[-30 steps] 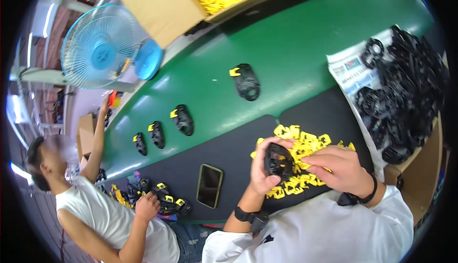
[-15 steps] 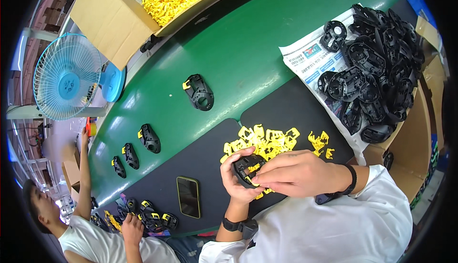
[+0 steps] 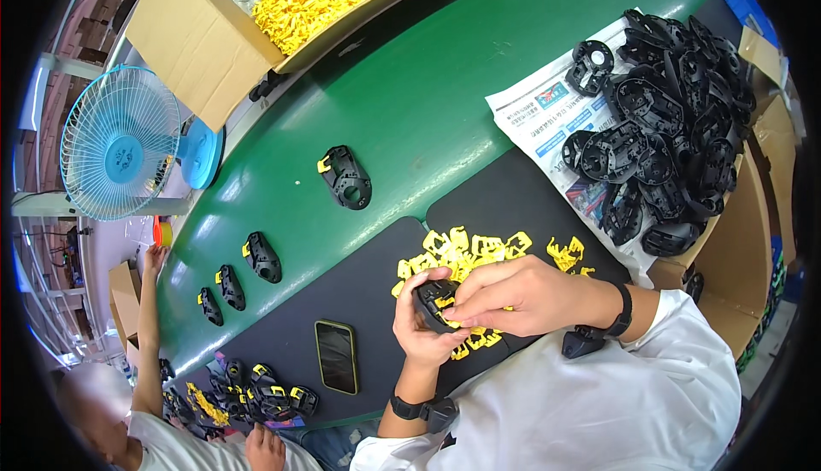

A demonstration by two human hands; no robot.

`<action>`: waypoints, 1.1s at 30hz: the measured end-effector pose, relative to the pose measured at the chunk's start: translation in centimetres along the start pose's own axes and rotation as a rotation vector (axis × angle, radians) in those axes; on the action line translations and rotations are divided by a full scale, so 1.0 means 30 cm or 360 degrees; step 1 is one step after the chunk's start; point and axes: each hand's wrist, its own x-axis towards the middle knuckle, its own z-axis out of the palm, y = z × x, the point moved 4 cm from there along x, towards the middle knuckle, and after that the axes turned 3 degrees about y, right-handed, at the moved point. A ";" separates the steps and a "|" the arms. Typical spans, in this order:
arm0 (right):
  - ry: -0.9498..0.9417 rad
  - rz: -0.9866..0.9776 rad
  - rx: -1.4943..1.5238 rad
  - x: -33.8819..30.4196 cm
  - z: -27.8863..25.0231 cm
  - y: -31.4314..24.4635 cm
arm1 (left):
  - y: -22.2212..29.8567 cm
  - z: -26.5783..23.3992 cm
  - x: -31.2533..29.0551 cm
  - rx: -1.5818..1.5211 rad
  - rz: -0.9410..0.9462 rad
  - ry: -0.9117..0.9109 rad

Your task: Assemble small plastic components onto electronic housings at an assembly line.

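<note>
My left hand [image 3: 417, 327] is wrapped round a black plastic shell [image 3: 426, 304], holding it tilted over the dark mat. Inside the shell sits a yellow plastic clip [image 3: 444, 303]. The thumb and fingers of my right hand [image 3: 513, 298] pinch at this clip and partly cover it, so how it is seated cannot be made out. Just beyond both hands lies a loose pile of yellow clips [image 3: 462, 253], with a few more at its right [image 3: 565, 254].
A heap of black shells [image 3: 658, 120] covers newspaper [image 3: 532, 112] at the right. Several clipped shells [image 3: 345, 178] lie spaced along the green belt [image 3: 410, 129]. A phone [image 3: 336, 357] rests left of me. A co-worker's hand [image 3: 265, 450], a blue fan [image 3: 125, 159] and a carton [image 3: 201, 39] are further left.
My right fingertips have shifted slightly over the shell and cover more of the clip. The co-worker's near hand has drawn back from their shells. The whole view has shifted a little.
</note>
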 end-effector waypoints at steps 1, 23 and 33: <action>-0.0009 -0.0019 -0.0054 0.003 0.004 -0.009 | 0.009 -0.002 0.000 0.0025 -0.0004 0.0027; -0.0065 0.0244 -0.0142 -0.031 -0.060 -0.016 | 0.001 -0.059 0.297 -0.0077 -0.0497 0.0361; 0.0512 0.0306 -0.2450 -0.172 -0.559 0.004 | -0.219 -0.130 0.561 -0.0418 -0.0614 0.0044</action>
